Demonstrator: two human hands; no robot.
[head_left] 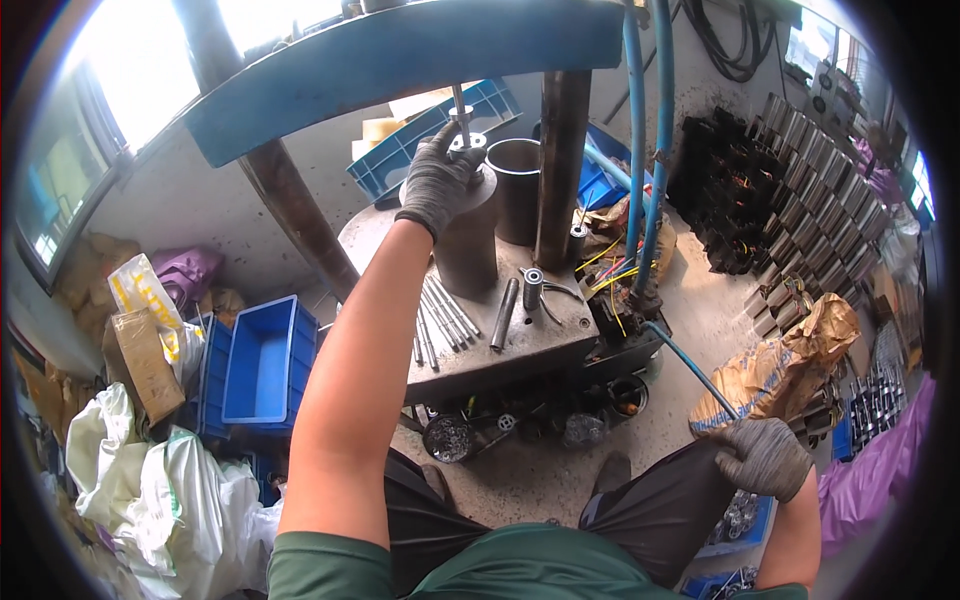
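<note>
My left hand [440, 182], in a grey knit glove, reaches to the top of a thick metal cylinder [468, 255] on the press table [480, 365]. Its fingers curl around a silver round metal part [466, 142], with a thin upright shaft [459, 100] above it; the glove hides part of the grip. At the lower right, my gloved right hand [768, 458] is closed around the end of a blue lever [690, 370]. Several slim metal shafts [450, 318], a dark rod [505, 315] and a small ringed metal part [533, 278] lie or stand on the table.
A blue press beam [400, 75] spans overhead between steel columns [564, 170]. An open-topped tube [515, 165] stands behind the cylinder. Blue crates [270, 360] and white sacks [165, 490] sit left; stacked metal tubes [825, 165] and a brown paper sack [775, 365] are right.
</note>
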